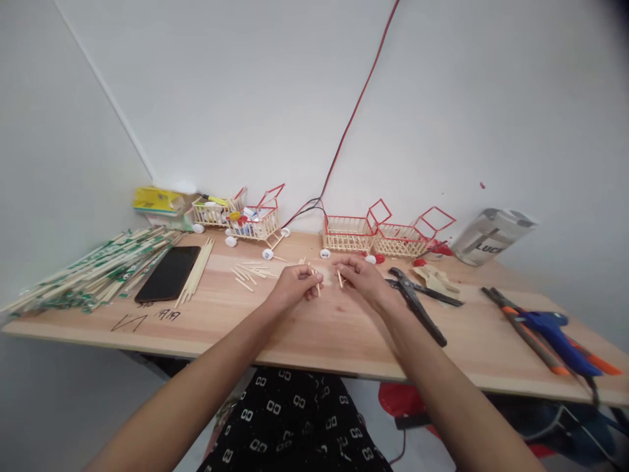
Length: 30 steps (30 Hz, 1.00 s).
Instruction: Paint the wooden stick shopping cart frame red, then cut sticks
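Observation:
Over the middle of the wooden table, my left hand (298,284) pinches a short wooden stick (318,287) between thumb and fingers. Facing it, my right hand (362,278) is closed on another short stick (339,279), which slants downward. The two sticks are apart. Left of my left hand lies a loose group of short cut sticks (253,270). Behind my hands stands a small cart made of sticks with red trim (348,235), a second such cart (399,239) beside it.
At left are a pile of wrapped chopsticks (105,269), a black phone (168,274) and longer bare sticks (196,269). Two filled carts stand behind, one nearer (253,224). At right are black-handled pliers (417,305), a blue glue gun (557,337) and a leaning container (491,237).

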{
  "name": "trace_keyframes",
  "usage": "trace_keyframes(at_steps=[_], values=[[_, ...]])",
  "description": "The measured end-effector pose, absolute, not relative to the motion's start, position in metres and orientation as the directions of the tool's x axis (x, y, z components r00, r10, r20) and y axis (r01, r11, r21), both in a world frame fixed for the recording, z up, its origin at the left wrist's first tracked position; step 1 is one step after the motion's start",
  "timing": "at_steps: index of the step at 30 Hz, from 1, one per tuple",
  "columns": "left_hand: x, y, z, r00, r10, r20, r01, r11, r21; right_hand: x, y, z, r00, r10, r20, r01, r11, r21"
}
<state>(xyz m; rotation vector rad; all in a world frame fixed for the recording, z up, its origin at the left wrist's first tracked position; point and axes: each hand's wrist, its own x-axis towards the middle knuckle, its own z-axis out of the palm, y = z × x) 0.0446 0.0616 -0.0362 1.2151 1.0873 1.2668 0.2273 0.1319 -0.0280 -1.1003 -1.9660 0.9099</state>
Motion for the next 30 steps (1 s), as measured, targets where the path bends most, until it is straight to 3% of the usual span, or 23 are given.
trace_keyframes(at_steps=[4,9,17,25,30], values=[[0.047,0.059,-0.037,0.114,0.993,0.029,-0.148,-0.012,0.989,0.222,0.117,-0.031,-0.335,0.902,0.273,0.212,0.354,-0.911],[0.049,0.057,-0.034,0.179,0.983,0.032,-0.132,-0.008,0.991,0.212,0.105,-0.034,-0.33,0.899,0.288,0.116,0.341,-0.933],[0.049,0.051,-0.028,0.143,0.989,0.041,-0.089,-0.028,0.996,0.214,0.095,-0.028,-0.31,0.876,0.369,0.149,0.428,-0.891],[0.042,0.054,-0.029,0.011,1.0,-0.011,-0.386,0.014,0.922,0.219,0.098,-0.031,-0.225,0.914,0.337,0.112,0.368,-0.923],[0.046,0.053,-0.026,0.017,1.0,0.011,-0.401,-0.003,0.916,0.207,0.092,-0.038,-0.271,0.908,0.319,0.122,0.362,-0.924]])
